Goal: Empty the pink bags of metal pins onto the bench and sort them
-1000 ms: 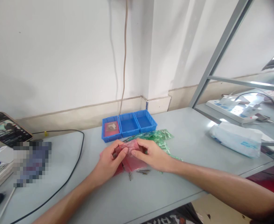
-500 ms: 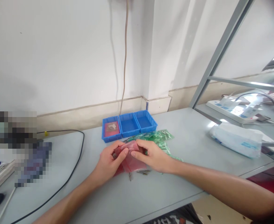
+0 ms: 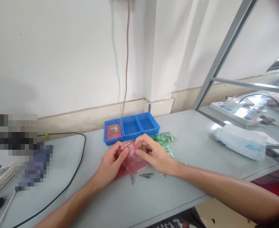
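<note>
My left hand (image 3: 113, 161) pinches a reddish clear plastic bag (image 3: 138, 164) between thumb and fingers. At the bag's upper right edge, my right hand (image 3: 153, 155) has its thumb and fingertips closed on the bag; whether a small part is also between them is hidden. More red bags (image 3: 120, 172) lie under the left hand. Several thin metal pieces, like pins or screws (image 3: 147, 174), rest on the table below the bag, with another metal piece (image 3: 132, 180) to their left. Behind the right hand spreads a heap of green plastic bags (image 3: 165, 138).
Three joined blue trays (image 3: 132, 137) stand at the wall; the left one holds a red bag (image 3: 113, 130) with a pale piece. A black cable (image 3: 82, 152) curves on the left. To the right are a soft white-blue package (image 3: 244, 142) and a metal frame (image 3: 212, 69).
My right hand has shifted its grip at the bag's top edge, its fingers now more curled. The bag has tilted, showing more of its face, and more of the metal pieces shows.
</note>
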A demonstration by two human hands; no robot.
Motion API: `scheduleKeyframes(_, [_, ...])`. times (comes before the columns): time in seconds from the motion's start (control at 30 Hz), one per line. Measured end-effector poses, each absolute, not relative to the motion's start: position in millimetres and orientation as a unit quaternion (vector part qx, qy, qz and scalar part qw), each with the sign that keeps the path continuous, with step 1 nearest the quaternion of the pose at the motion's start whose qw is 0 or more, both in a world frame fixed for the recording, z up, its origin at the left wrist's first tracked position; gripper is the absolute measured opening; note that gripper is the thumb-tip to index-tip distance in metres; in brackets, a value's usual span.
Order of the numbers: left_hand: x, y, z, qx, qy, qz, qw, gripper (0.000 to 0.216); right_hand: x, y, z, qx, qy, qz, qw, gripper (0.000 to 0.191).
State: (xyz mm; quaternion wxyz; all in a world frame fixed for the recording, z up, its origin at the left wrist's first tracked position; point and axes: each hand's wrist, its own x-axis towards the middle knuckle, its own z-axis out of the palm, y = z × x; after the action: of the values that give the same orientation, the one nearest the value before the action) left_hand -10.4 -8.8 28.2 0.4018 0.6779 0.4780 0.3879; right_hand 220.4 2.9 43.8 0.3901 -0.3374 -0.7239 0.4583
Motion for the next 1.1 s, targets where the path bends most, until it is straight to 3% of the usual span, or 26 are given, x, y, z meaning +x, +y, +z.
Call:
scheduleKeyframes(0.27, [-10,-4,23,0.658,0.455,0.472,0.371,0.034,219,12,38,-0.341,-0.649,0.517,0.443,0.032])
scheduleKeyframes(0.43, [-14,-4,21,0.729,0.432,0.442,0.295,0.030,220,17,40,-0.338,-0.660,0.491,0.457,0.019])
scheduleKeyframes(0.57, [-13,-4,23,0.753,0.419,0.434,0.264,0.032,219,18,40,-0.340,-0.648,0.511,0.450,0.020])
scheduleKeyframes(0.7, [-13,-4,25,0.744,0.424,0.444,0.263,0.026,219,18,41,-0.362,-0.614,0.544,0.443,0.023])
scheduleKeyframes(0.83, [-13,-4,25,0.732,0.456,0.435,0.259,0.026,218,17,42,-0.360,-0.607,0.559,0.436,0.015])
scheduleKeyframes(1.1, [-10,-7,21,0.693,0.487,0.428,0.315,0.032,221,19,33,-0.370,-0.662,0.461,0.460,0.020])
